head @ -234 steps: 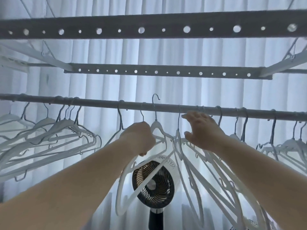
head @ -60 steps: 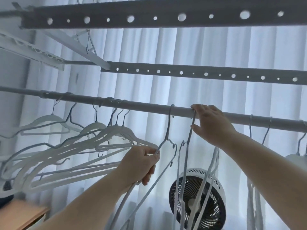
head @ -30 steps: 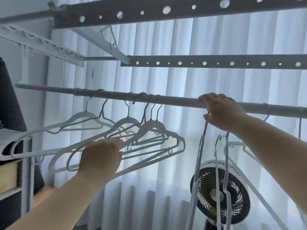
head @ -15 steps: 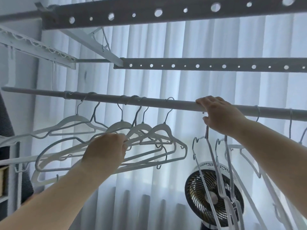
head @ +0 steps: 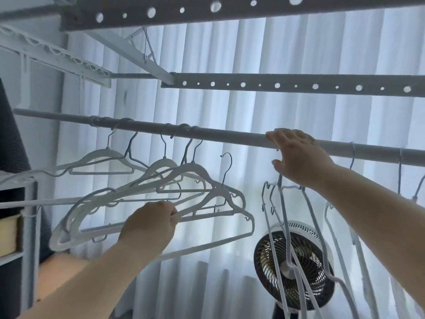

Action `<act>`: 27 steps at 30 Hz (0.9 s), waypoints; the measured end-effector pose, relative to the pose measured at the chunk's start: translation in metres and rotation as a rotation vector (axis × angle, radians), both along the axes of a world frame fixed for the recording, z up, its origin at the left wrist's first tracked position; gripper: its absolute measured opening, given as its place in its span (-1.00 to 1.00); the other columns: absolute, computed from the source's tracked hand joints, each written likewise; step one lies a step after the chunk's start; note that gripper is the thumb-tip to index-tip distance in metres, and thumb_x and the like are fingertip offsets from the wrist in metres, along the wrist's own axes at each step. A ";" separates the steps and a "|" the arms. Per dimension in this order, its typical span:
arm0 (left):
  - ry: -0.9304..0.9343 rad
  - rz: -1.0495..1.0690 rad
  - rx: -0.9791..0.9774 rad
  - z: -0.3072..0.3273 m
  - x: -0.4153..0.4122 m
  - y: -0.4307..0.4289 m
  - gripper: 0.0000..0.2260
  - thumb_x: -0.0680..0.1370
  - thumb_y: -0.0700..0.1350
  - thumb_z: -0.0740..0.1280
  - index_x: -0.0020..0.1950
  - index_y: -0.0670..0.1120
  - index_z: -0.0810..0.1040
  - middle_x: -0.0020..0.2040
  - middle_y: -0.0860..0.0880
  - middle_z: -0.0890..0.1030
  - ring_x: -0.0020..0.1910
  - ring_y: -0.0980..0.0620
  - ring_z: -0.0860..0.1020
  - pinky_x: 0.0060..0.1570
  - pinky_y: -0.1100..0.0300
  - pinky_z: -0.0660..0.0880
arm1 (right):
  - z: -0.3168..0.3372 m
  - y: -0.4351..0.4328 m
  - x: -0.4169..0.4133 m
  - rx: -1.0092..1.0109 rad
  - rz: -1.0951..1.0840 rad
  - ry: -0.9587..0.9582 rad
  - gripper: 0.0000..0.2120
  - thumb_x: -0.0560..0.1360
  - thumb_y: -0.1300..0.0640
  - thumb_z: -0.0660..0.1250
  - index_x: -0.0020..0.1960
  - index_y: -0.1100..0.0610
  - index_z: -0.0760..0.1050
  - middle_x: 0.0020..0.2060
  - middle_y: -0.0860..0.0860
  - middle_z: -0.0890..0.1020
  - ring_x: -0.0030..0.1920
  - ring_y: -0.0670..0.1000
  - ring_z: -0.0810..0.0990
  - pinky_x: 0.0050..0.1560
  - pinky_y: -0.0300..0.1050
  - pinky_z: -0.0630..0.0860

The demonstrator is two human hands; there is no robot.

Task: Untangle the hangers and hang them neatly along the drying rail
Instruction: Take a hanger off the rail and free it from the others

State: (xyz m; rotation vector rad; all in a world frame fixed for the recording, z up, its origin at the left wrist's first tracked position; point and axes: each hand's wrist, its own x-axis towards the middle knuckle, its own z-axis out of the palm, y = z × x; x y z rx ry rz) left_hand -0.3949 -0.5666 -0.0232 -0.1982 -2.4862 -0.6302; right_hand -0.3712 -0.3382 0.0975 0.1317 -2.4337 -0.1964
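two hands (head: 149, 229) (head: 296, 157): left grips one unhooked hanger (head: 226, 203), right rests on rail (head: 218, 135).

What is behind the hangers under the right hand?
Behind these hangers stands a round fan before a white curtain. Hanger bars cross the fan's grille; its stand is mostly out of view.

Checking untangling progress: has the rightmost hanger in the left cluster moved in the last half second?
Yes. Its hook has come off the rail and hangs below it, held by the left hand.
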 end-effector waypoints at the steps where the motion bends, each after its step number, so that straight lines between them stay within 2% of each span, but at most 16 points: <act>1: -0.009 0.019 0.007 -0.005 0.006 -0.004 -0.76 0.56 -0.09 0.12 -0.32 0.03 0.36 -0.12 -0.03 0.64 -0.07 -0.08 0.56 -0.14 0.15 0.42 | -0.002 -0.001 0.000 0.000 -0.002 -0.006 -0.43 0.53 0.16 0.20 0.47 0.06 0.07 0.47 0.03 0.18 0.47 0.08 0.10 0.47 -0.04 0.00; 4: -0.010 0.080 0.004 -0.018 0.029 -0.022 -0.81 0.55 -0.05 0.16 -0.27 0.10 0.39 -0.17 0.03 0.61 -0.11 -0.04 0.54 -0.20 0.18 0.40 | -0.009 -0.009 0.006 0.006 0.055 0.055 -0.38 0.52 0.13 0.22 0.50 0.04 0.02 0.51 0.00 0.10 0.51 0.05 -0.01 0.49 0.05 -0.05; 7: -0.017 0.061 0.012 -0.031 0.057 -0.037 -0.84 0.55 -0.02 0.18 -0.22 0.15 0.42 -0.27 0.11 0.52 -0.18 0.04 0.48 -0.30 0.21 0.32 | -0.016 -0.024 0.019 0.036 0.157 0.043 -0.41 0.53 0.13 0.22 0.49 0.06 0.07 0.48 0.02 0.18 0.49 0.06 0.11 0.46 -0.01 0.02; 10: -0.063 0.041 0.006 -0.037 0.084 -0.057 -0.80 0.54 0.03 0.20 -0.29 0.19 0.40 -0.33 0.19 0.51 -0.26 0.13 0.47 -0.37 0.31 0.29 | -0.028 -0.046 0.035 0.025 0.220 -0.227 -0.41 0.53 0.11 0.25 0.49 0.03 0.09 0.47 -0.01 0.21 0.43 0.05 0.25 0.38 -0.07 0.22; 13: -0.127 0.019 0.010 -0.042 0.108 -0.083 -0.76 0.51 0.02 0.26 -0.36 0.20 0.45 -0.40 0.18 0.56 -0.39 0.24 0.47 -0.36 0.32 0.36 | -0.042 -0.069 0.049 -0.019 0.255 -0.444 -0.46 0.53 0.08 0.26 0.46 0.01 0.17 0.44 -0.03 0.29 0.38 -0.01 0.34 0.19 -0.28 0.29; 15: -0.180 -0.046 0.027 -0.047 0.124 -0.101 -0.81 0.51 0.01 0.28 -0.32 0.16 0.52 -0.46 0.16 0.57 -0.50 0.22 0.45 -0.42 0.33 0.35 | -0.048 -0.083 0.055 -0.092 0.301 -0.469 -0.59 0.51 0.09 0.29 0.35 0.07 0.38 0.26 0.00 0.51 0.20 -0.16 0.50 -0.10 -0.37 0.30; 16: -0.209 -0.083 0.042 -0.051 0.132 -0.111 -0.84 0.50 0.01 0.29 -0.28 0.15 0.55 -0.46 0.17 0.58 -0.52 0.22 0.45 -0.42 0.34 0.34 | -0.051 -0.090 0.058 -0.165 0.343 -0.492 -0.70 0.50 0.11 0.31 0.22 0.12 0.51 0.04 -0.03 0.63 -0.03 -0.29 0.57 -0.23 -0.40 0.33; 17: -0.237 -0.114 0.069 -0.054 0.138 -0.121 -0.86 0.50 0.00 0.30 -0.26 0.13 0.57 -0.45 0.18 0.59 -0.52 0.22 0.46 -0.40 0.34 0.34 | -0.053 -0.097 0.063 -0.255 0.382 -0.535 -0.82 0.49 0.13 0.32 0.04 0.15 0.60 -0.20 -0.10 0.66 -0.29 -0.38 0.55 -0.35 -0.43 0.37; 18: -0.263 -0.138 0.100 -0.058 0.144 -0.132 -0.87 0.49 -0.01 0.32 -0.25 0.13 0.59 -0.44 0.19 0.60 -0.52 0.23 0.47 -0.37 0.32 0.37 | -0.055 -0.104 0.068 -0.326 0.408 -0.583 -0.88 0.49 0.15 0.32 -0.13 0.14 0.62 -0.39 -0.17 0.64 -0.44 -0.35 0.52 -0.40 -0.43 0.41; 19: -0.285 -0.153 0.134 -0.061 0.150 -0.143 -0.87 0.48 -0.03 0.33 -0.25 0.13 0.59 -0.44 0.22 0.60 -0.52 0.24 0.48 -0.35 0.30 0.39 | -0.058 -0.111 0.075 -0.377 0.426 -0.626 -0.82 0.49 0.15 0.31 -0.26 0.11 0.60 -0.49 -0.17 0.62 -0.50 -0.32 0.51 -0.45 -0.43 0.43; 21: -0.334 -0.170 0.159 -0.067 0.161 -0.162 -0.84 0.49 -0.05 0.33 -0.28 0.15 0.58 -0.42 0.23 0.62 -0.47 0.24 0.51 -0.30 0.29 0.42 | -0.062 -0.124 0.090 -0.456 0.465 -0.699 -0.76 0.50 0.15 0.30 -0.35 0.05 0.55 -0.53 -0.15 0.62 -0.51 -0.26 0.51 -0.48 -0.44 0.44; 23: -0.385 -0.186 0.139 -0.075 0.171 -0.175 -0.81 0.51 -0.03 0.30 -0.29 0.18 0.53 -0.35 0.16 0.63 -0.30 0.21 0.55 -0.22 0.27 0.41 | -0.065 -0.138 0.106 -0.501 0.490 -0.757 -0.78 0.50 0.16 0.30 -0.33 0.08 0.55 -0.50 -0.09 0.61 -0.49 -0.20 0.51 -0.45 -0.41 0.45; 26: -0.420 -0.172 0.162 -0.087 0.184 -0.187 -0.92 0.52 0.05 0.25 -0.02 0.22 0.47 0.07 0.12 0.55 0.03 0.12 0.48 -0.04 0.24 0.36 | -0.073 -0.154 0.127 -0.591 0.484 -0.800 -0.81 0.48 0.21 0.32 -0.30 0.13 0.54 -0.49 -0.04 0.58 -0.51 -0.14 0.51 -0.43 -0.36 0.49; 27: -0.404 -0.154 0.165 -0.092 0.188 -0.189 -0.82 0.52 0.07 0.24 0.11 0.20 0.46 0.16 0.10 0.51 0.10 0.11 0.45 0.01 0.21 0.37 | -0.076 -0.158 0.132 -0.623 0.475 -0.798 -0.82 0.48 0.23 0.32 -0.30 0.13 0.53 -0.53 -0.04 0.58 -0.54 -0.14 0.51 -0.45 -0.36 0.50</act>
